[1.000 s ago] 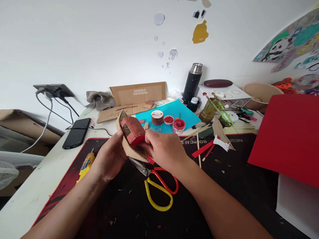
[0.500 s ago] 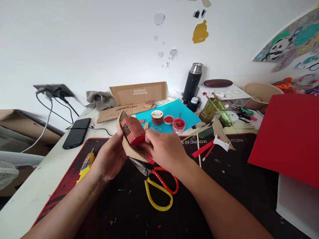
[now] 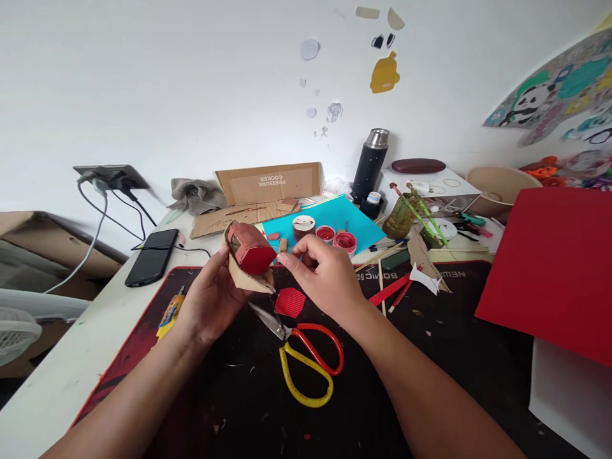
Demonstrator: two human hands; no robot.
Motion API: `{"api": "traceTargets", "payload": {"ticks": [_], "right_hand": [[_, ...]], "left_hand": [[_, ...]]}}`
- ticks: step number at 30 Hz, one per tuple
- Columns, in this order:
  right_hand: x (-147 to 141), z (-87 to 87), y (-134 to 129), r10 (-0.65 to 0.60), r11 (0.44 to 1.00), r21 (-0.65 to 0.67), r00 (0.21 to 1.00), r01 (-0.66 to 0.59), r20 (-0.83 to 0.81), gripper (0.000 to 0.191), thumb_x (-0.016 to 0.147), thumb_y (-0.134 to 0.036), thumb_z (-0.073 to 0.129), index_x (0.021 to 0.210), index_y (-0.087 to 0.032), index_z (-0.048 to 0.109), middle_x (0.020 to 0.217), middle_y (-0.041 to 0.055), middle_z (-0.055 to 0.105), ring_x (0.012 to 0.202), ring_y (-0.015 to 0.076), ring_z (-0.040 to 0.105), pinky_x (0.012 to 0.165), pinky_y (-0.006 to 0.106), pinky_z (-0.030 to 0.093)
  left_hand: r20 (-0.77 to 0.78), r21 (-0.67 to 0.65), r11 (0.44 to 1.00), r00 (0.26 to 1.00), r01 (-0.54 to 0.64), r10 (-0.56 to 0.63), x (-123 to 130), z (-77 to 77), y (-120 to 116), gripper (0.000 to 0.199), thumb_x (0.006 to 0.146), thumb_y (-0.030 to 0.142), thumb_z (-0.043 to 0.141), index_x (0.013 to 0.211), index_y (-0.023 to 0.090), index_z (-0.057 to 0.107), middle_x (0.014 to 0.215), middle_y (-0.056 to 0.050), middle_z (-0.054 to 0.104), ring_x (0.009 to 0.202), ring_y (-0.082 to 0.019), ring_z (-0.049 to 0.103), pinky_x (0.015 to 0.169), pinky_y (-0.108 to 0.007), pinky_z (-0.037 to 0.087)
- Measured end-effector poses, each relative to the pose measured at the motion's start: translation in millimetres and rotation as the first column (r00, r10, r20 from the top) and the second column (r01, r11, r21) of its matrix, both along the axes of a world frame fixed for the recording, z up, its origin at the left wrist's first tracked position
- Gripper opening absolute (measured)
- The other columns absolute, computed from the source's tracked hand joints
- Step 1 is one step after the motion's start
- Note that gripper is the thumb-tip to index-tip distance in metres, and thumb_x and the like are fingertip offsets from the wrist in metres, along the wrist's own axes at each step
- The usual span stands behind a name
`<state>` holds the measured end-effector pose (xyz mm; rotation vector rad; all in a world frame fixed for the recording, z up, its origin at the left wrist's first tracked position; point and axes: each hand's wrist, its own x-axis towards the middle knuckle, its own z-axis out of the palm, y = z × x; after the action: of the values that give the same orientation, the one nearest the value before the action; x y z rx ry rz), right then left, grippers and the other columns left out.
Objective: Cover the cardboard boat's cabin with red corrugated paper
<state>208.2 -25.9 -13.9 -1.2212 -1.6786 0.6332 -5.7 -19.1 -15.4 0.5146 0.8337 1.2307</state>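
From my remote seat, I watch through the head camera as the left hand [image 3: 210,296], left of the frame's centre, grips a small cardboard model [image 3: 245,239] by its left side, thumb along the edge and the other fingers underneath. The model is held up tilted just left of the middle, with a brown-painted curved cover set in a bare cardboard base and a flat red end panel [image 3: 258,260] facing me and the right. I see the right hand [image 3: 327,274] near the centre, its fingers curled and its thumb pointing at the panel's right edge; I cannot tell whether the thumb touches it or whether the fingertips pinch anything. Below the model, a ribbed red piece [image 3: 290,303] lies on the black mat [image 3: 258,414], just above the scissors [image 3: 285,333], which have one red and one yellow handle. At left, I make out a yellow tool [image 3: 166,324] beyond the left wrist and, farther up, a black phone [image 3: 152,257] on the white table [image 3: 29,395]. Behind the right hand, a lidded jar [image 3: 303,224] and two open pots of red paint [image 3: 345,242] stand on a blue sheet [image 3: 366,228]. A large red sheet [image 3: 549,261] fills the right edge.
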Motion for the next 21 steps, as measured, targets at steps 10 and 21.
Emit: {"api": "traceTargets", "payload": {"ticks": [10,21], "right_hand": [[-1,-5.1,3,0.023,0.999,-0.028,0.999,-0.024,-0.05,0.013,0.105,-0.034,0.075,0.101,-0.02,0.075,0.061,-0.009,0.053,0.055,0.0127,0.049,0.058,0.028,0.033],[-3,-8.8,0,0.004,0.999,0.042,0.998,-0.007,0.066,0.011,0.106,-0.029,0.073,0.11,-0.02,0.077,0.068,-0.0059,0.064,0.056,0.0122,0.052,0.061,0.027,0.037]], "left_hand": [[-0.001,-0.065,0.998,1.0,-0.008,0.007,8,5.4,-4,0.037,0.114,0.028,0.049,0.115,0.013,0.082,0.102,-0.009,0.089,0.084,-0.021,0.084,0.079,-0.027,0.069],[-0.008,-0.074,0.997,1.0,-0.019,0.018,12,7.0,-4,0.04,0.115,0.027,0.047,0.111,0.012,0.084,0.098,-0.009,0.089,0.081,-0.02,0.084,0.076,-0.027,0.069]]}}
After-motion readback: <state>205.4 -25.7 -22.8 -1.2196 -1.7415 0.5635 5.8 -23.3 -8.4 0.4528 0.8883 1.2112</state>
